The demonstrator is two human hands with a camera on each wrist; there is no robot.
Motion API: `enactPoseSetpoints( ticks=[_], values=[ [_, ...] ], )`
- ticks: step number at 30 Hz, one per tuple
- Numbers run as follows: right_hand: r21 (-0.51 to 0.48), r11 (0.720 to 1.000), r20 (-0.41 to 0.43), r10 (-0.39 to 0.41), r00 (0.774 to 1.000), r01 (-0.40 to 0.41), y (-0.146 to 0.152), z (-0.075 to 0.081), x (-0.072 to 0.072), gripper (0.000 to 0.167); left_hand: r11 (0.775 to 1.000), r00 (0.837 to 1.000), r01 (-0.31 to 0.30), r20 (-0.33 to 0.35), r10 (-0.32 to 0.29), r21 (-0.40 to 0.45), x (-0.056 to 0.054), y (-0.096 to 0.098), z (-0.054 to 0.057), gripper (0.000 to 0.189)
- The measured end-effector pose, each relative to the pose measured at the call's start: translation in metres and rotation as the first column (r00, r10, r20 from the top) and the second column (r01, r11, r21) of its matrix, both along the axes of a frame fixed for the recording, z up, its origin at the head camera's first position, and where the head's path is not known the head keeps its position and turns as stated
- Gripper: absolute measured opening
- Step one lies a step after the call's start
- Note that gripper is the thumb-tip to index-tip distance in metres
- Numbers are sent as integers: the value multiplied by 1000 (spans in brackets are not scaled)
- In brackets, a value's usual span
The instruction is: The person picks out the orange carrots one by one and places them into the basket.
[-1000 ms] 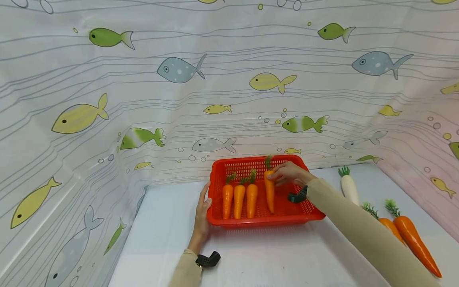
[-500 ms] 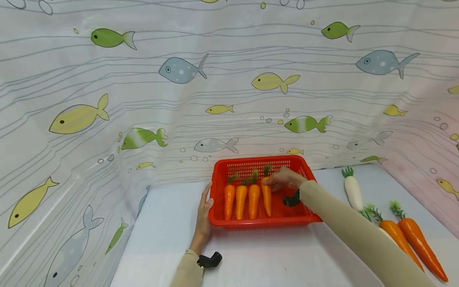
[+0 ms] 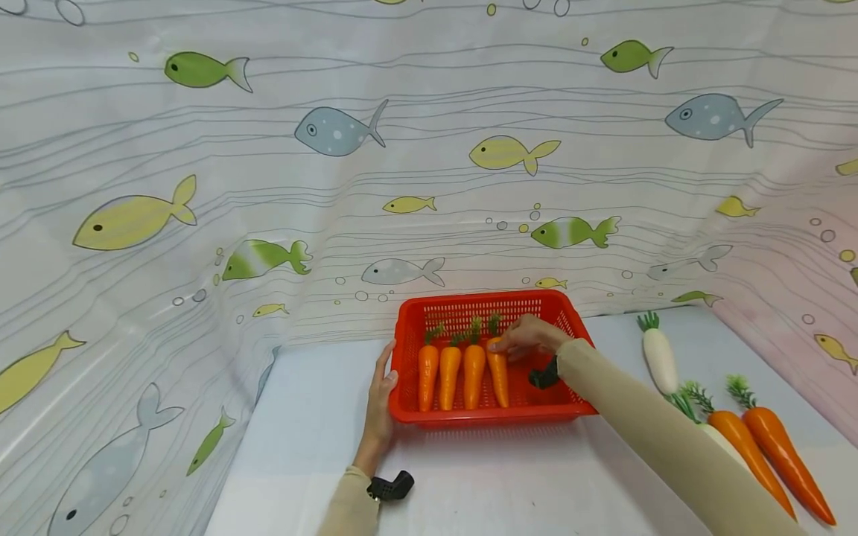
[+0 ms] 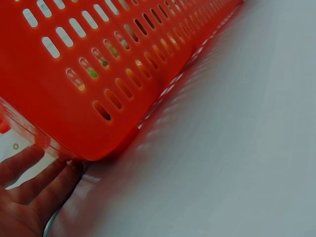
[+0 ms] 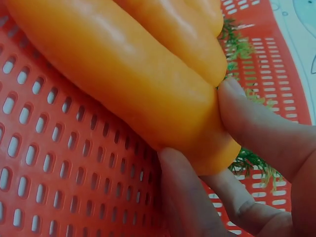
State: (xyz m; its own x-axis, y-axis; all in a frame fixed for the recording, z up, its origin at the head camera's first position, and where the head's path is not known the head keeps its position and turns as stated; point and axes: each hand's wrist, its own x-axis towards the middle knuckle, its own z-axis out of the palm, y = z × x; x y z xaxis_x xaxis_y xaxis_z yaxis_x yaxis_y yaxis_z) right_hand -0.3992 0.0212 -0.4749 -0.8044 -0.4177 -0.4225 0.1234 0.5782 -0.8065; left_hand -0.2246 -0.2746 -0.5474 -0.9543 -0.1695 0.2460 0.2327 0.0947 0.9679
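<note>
A red plastic basket [image 3: 482, 417] with slotted walls stands on the white table. My right hand [image 3: 532, 335] reaches inside it and pinches an orange carrot [image 3: 497, 376] near its leafy top. In the right wrist view, the thumb and fingers close around the thick end of this carrot [image 5: 123, 74]. To its left, three other carrots [image 3: 450, 376] lie side by side, green tops toward the back wall of the basket. My left hand [image 3: 379, 406] rests against the basket's left side, fingers extended; in the left wrist view these fingers [image 4: 49, 185] lie at the basket's corner.
Right of the basket lie a white radish [image 3: 660, 359] with green leaves, a second radish [image 3: 720, 444] partly behind the right sleeve, and two more carrots [image 3: 786, 458]. A fish-patterned sheet [image 3: 415, 231] rises behind and beside the table.
My right hand has moved the carrot left and lowered it in the basket, bringing it close beside the other three. The left hand has stayed at the basket's side.
</note>
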Motion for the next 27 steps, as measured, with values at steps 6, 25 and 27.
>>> enactPoseSetpoints(
  ticks=[6, 25, 27],
  values=[
    [6, 1000, -5, 22, 1000, -22, 0, -1, -1, 34, 1000, 1000, 2, 8, -2, 0, -1, 0, 0, 59],
    [29, 998, -19, 47, 999, -47, 0, -4, -1, 33, 999, 999, -33, -21, 32, -19, 2, 4, -1, 56],
    [31, 998, -21, 47, 999, -46, 0, -4, -1, 33, 999, 999, -29, -30, 28, -32, 2, 4, -1, 56]
  ],
)
